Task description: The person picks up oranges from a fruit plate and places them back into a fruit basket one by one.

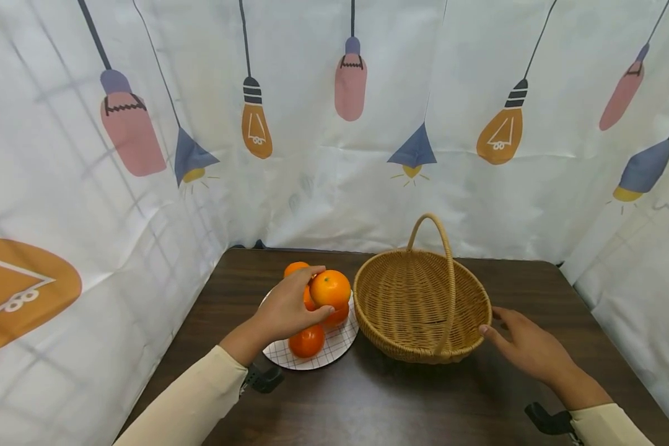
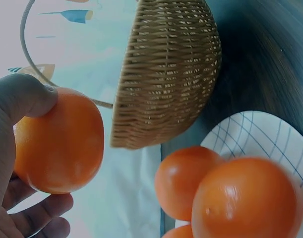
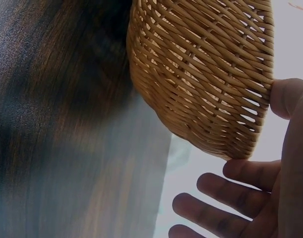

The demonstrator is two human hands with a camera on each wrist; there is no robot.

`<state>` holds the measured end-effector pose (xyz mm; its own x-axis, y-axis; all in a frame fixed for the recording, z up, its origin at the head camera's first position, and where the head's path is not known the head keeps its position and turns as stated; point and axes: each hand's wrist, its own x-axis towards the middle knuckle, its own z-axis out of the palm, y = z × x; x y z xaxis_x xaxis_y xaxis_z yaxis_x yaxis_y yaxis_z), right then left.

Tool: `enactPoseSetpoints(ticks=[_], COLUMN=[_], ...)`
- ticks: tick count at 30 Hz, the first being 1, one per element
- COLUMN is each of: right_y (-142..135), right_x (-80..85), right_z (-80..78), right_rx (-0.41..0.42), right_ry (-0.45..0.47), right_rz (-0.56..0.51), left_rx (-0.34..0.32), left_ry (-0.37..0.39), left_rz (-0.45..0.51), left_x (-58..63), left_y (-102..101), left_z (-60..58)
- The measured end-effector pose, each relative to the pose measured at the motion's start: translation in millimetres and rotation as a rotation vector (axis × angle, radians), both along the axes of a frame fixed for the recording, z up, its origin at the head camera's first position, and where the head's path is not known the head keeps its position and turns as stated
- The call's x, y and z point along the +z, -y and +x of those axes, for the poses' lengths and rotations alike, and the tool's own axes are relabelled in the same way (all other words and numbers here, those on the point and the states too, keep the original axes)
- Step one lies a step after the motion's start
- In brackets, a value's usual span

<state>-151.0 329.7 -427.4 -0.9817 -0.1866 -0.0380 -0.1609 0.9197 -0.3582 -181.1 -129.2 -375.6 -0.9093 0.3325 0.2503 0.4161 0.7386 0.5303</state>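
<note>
My left hand (image 1: 291,308) grips an orange (image 1: 331,289), thumb on one side and fingers on the other, over a white plate (image 1: 340,350) with a grid pattern. Several more orange fruits, one of them a redder fruit (image 1: 306,341), lie on that plate. In the left wrist view the held orange (image 2: 62,141) is apart from the fruit (image 2: 248,198) on the plate. A wicker basket (image 1: 407,297) with a tall arched handle stands right of the plate. At its right rim my right hand (image 1: 535,347) touches with thumb and index finger, the other fingers extended and spread off the wicker (image 3: 206,74).
The dark wooden table (image 1: 323,415) carries the plate and basket. A white curtain (image 1: 323,192) printed with hanging lamps closes off the back and both sides. The basket's handle (image 1: 450,272) arches over its opening.
</note>
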Motion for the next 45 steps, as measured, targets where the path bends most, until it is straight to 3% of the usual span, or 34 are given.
enactPoseSetpoints(ticks=[21, 45], right_y=[0.1, 0.6], right_x=[1.2, -0.6], right_z=[1.2, 1.4], right_rx=[0.006, 0.007], right_ry=[0.010, 0.001], right_rz=[0.001, -0.009], left_rx=[-0.089, -0.167], left_ry=[-0.062, 0.000], left_rz=[0.007, 0.012], left_x=[6.6, 1.8], left_y=[-28.3, -59.5], left_z=[-5.2, -9.4])
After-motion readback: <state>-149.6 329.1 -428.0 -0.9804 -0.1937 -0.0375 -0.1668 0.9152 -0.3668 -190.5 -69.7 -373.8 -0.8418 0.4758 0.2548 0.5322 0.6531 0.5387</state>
